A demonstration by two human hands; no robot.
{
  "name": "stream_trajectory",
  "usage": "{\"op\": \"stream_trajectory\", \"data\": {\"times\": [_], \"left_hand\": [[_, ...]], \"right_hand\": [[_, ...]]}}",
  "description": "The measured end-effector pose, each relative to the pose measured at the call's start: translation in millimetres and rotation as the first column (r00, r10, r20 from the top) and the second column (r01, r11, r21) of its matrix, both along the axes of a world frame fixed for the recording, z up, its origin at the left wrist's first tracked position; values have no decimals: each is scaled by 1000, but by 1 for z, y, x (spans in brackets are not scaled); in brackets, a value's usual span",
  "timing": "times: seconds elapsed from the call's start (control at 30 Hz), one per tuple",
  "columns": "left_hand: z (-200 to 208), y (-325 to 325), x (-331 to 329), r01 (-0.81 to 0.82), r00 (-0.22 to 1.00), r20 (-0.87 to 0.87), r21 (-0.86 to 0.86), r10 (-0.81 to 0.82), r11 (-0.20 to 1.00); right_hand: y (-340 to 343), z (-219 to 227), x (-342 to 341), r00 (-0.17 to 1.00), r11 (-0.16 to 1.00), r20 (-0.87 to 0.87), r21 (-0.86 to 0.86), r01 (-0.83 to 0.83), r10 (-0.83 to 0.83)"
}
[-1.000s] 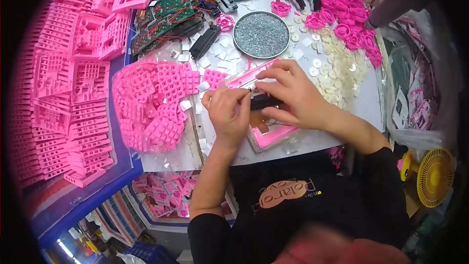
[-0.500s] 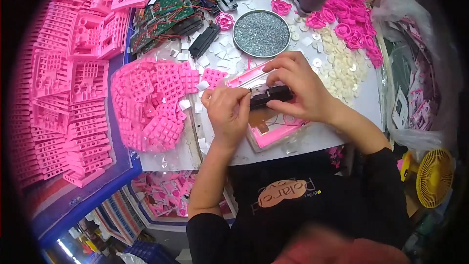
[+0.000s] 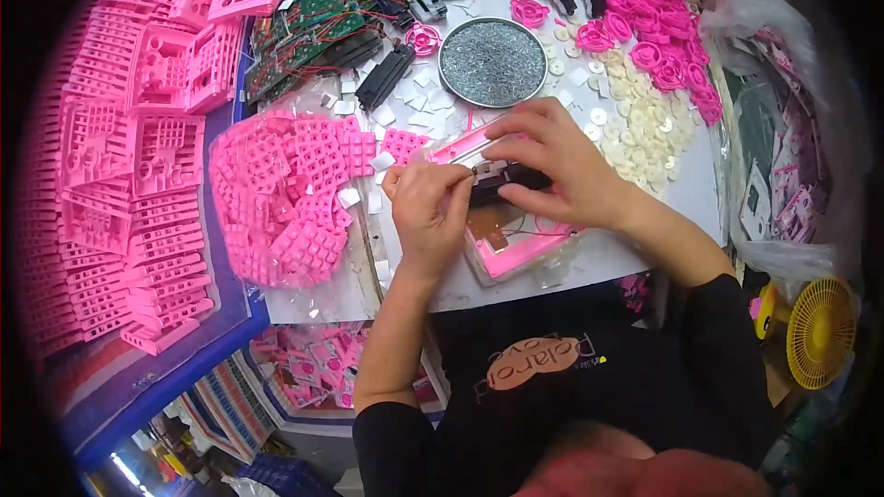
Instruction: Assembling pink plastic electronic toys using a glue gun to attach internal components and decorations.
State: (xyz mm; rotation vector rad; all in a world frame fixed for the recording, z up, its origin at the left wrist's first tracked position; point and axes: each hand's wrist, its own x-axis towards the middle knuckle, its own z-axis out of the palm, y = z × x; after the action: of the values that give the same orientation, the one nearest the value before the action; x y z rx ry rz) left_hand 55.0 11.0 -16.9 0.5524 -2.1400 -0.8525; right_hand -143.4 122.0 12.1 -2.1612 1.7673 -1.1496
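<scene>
A black plastic block-like part (image 3: 485, 190) with a lighter strip along its top lies over a pink plastic frame (image 3: 516, 258). My right hand (image 3: 573, 167) has it between the thumb on its near side and the fingers on its far side. At the part's left end, my left hand (image 3: 428, 207) is pinched, thumb against forefinger; whatever is in that pinch is too small to make out. A brown piece (image 3: 488, 232) and thin wires show inside the frame, below the black part.
A round dish of small metal bits (image 3: 493, 63) stands beyond my hands. Bagged pink keypads (image 3: 285, 193) lie left, green circuit boards (image 3: 322, 14) behind them. Cream discs (image 3: 649, 129) and pink rings (image 3: 645, 0) are heaped right. Pink casings (image 3: 175, 64) fill the far left.
My right fingers have loosened and shifted slightly left over the black part. My left hand has barely moved. A dark blurred shape at the top right of the table is gone.
</scene>
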Motion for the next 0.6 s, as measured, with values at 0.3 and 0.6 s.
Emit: {"op": "stream_trajectory", "data": {"times": [0.3, 0.6], "left_hand": [[31, -25, -13, 252, 930, 271, 18, -247, 968], [43, -44, -11, 465, 827, 400, -94, -394, 880]], "right_hand": [[14, 3, -19, 987, 973, 40, 168, -160, 155], [7, 7, -20, 975, 966, 26, 135, -222, 220]]}}
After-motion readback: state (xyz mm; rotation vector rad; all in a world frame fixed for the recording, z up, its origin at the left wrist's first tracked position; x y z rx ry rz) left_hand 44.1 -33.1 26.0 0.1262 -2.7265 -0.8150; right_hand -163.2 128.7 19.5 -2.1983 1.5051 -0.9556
